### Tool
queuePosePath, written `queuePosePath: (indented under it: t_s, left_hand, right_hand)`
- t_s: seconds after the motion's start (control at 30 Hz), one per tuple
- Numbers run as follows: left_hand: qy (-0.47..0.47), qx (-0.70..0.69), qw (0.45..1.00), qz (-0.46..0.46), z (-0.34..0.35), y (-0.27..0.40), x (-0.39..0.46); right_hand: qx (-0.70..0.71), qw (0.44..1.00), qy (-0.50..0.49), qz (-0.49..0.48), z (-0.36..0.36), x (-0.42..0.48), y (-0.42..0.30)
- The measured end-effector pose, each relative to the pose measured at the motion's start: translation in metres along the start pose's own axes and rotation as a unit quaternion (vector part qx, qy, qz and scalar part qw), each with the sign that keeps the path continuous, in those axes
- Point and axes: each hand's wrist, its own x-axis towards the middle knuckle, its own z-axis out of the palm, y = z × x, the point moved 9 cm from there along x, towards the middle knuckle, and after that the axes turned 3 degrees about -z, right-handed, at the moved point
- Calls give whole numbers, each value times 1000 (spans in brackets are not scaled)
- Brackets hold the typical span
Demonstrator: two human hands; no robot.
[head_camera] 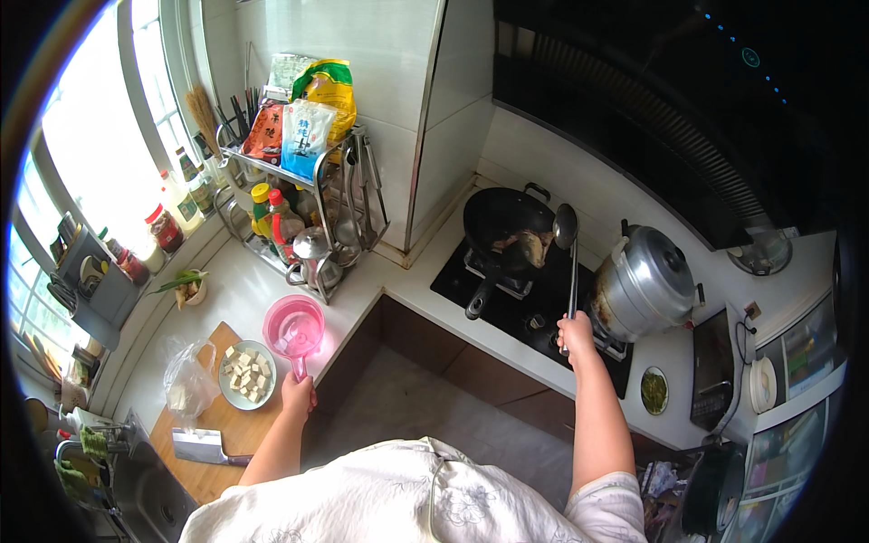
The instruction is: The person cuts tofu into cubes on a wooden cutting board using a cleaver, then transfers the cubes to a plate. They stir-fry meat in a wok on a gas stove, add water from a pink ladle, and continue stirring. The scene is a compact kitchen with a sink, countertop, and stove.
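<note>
My left hand [297,396] grips the handle of a pink plastic water dipper [293,327] above the counter. Beside it, a plate of pale tofu cubes [247,375] rests partly on a wooden cutting board [220,332]. My right hand [576,336] holds a long-handled metal ladle [565,227] upright, its bowl near the right rim of a black wok [499,210]. In the wok lies what looks like a fish [536,248]. A cleaver [198,445] and a clear plastic bag [190,383] are also on the board.
A large aluminium pot [641,285] stands on the hob [519,332] right of the wok. A metal spice rack [271,166] with bottles and bags stands at the corner. A small bowl of ginger and scallion [195,288], a dish of greens [654,391] and a sink [159,502] are around.
</note>
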Motion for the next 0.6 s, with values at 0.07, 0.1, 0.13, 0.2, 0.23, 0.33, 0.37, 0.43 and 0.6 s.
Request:
queuePosePath:
  t_s: [0.07,0.1,0.13,0.2,0.23,0.33,0.37,0.43,0.6]
  left_hand:
    - [-1,-2,1000,-3,0,1,-1]
    - [0,-3,1000,-5,-1,0,-2]
    - [1,-9,1000,-3,-2,0,-2]
    - [0,-21,1000,1,-1,1,-1]
    - [-1,-20,1000,-1,-1,1,-2]
    - [0,-20,1000,-6,0,3,-4]
    - [0,-22,1000,-7,0,3,-5]
    - [1,-22,1000,-11,0,4,-8]
    - [-3,-13,1000,-15,3,6,-8]
  right_hand:
    - [-1,1000,-9,23,7,0,-3]
    - [-2,999,-15,35,13,-3,-9]
    - [29,998,-23,46,20,-7,-14]
    - [130,988,-45,72,28,-4,-17]
    - [180,979,-55,84,30,-3,-21]
    - [216,968,-79,105,30,-7,-28]
    - [213,967,-82,110,30,-9,-29]
    - [111,987,-62,96,30,-16,-29]
    - [-15,997,-40,58,29,0,-20]
